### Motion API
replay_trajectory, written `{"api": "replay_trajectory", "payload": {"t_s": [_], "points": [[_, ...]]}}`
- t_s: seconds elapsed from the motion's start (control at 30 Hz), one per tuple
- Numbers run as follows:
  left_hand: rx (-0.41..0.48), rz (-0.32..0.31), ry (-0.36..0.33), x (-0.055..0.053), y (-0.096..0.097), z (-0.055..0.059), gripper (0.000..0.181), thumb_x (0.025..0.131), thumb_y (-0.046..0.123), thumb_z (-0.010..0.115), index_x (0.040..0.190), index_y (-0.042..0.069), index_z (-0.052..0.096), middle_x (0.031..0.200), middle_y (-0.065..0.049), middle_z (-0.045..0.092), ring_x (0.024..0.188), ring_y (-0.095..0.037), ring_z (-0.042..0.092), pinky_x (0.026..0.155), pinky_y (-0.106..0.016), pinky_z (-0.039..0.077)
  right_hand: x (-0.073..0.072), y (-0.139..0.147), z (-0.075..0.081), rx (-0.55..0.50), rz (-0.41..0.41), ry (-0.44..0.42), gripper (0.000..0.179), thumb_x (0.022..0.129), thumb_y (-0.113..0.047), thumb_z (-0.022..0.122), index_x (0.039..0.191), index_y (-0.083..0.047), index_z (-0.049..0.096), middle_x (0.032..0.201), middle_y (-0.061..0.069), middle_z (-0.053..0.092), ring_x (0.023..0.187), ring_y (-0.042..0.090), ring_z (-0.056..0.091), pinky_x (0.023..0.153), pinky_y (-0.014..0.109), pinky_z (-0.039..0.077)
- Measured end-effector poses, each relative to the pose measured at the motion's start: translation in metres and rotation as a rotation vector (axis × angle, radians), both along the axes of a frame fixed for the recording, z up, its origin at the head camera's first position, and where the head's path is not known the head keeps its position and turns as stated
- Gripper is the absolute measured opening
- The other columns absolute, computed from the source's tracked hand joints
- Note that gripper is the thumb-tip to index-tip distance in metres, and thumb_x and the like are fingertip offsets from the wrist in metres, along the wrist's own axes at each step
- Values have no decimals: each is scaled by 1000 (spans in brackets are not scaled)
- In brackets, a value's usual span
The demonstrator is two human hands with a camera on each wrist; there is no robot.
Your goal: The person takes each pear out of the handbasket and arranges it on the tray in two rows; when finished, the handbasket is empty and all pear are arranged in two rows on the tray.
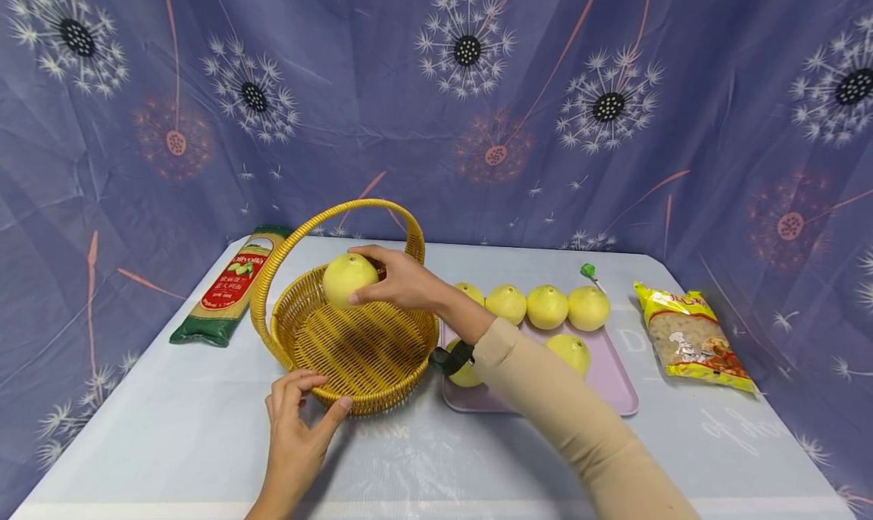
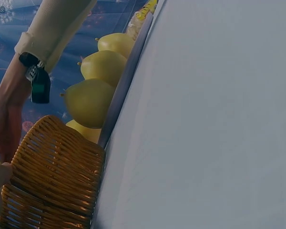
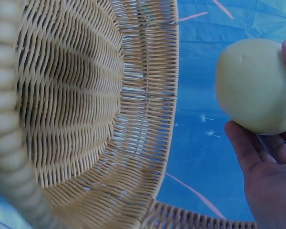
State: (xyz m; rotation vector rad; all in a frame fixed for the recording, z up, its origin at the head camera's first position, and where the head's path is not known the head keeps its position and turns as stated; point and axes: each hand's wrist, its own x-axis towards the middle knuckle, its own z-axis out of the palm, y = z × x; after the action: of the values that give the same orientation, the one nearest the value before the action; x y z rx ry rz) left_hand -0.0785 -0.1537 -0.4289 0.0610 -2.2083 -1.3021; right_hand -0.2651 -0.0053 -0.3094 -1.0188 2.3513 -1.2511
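My right hand grips a round, smooth yellow-green fruit above the wicker basket. In the right wrist view the fruit sits between thumb and fingers, apart from the basket wall. The golden-brown basket has a tall arched handle, and its woven bottom shows bare. At the basket's near left rim, my left hand holds on with curled fingers and thumb. More yellow-green fruits rest on a pink tray to the right, some partly hidden behind the right arm.
A green and red pasta bag lies left of the basket. On the far right is a yellow bag of beige pieces. A green-wrapped lollipop lies behind the tray. A patterned blue curtain hangs behind the white table.
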Motion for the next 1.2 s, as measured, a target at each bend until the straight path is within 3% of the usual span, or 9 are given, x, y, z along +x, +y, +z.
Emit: {"api": "replay_trajectory", "payload": {"t_s": [0.4,0.63,0.9,1.2], "points": [[-2,0,2,0,0,-1,42,72,4,79,107,-1,55,122,-12,44,105,0,28,81,-22,26,11,23,10,-47,-25,-39,78,77,-31,78,143,-28,38,129,2,53,110,18,59,81,29,53],[3,3,-4,0,0,-1,42,72,4,79,106,-1,56,121,-6,45,105,1,28,81,-23,26,19,40,18,-72,-37,-25,76,76,-32,78,141,-32,39,130,-1,52,113,15,57,87,32,51],[12,-10,-5,0,-1,-1,41,73,5,79,107,-1,55,122,-8,45,106,0,27,82,-23,25,23,63,21,-98,-66,-32,73,77,-33,78,139,-34,40,131,-3,51,113,14,58,91,34,50],[6,-13,-9,0,-1,0,42,74,5,78,108,-1,55,123,-10,43,106,-1,27,82,-22,25,27,88,22,-126,-85,-25,77,77,-32,77,143,-23,38,135,-4,51,116,17,56,96,38,48]]}}
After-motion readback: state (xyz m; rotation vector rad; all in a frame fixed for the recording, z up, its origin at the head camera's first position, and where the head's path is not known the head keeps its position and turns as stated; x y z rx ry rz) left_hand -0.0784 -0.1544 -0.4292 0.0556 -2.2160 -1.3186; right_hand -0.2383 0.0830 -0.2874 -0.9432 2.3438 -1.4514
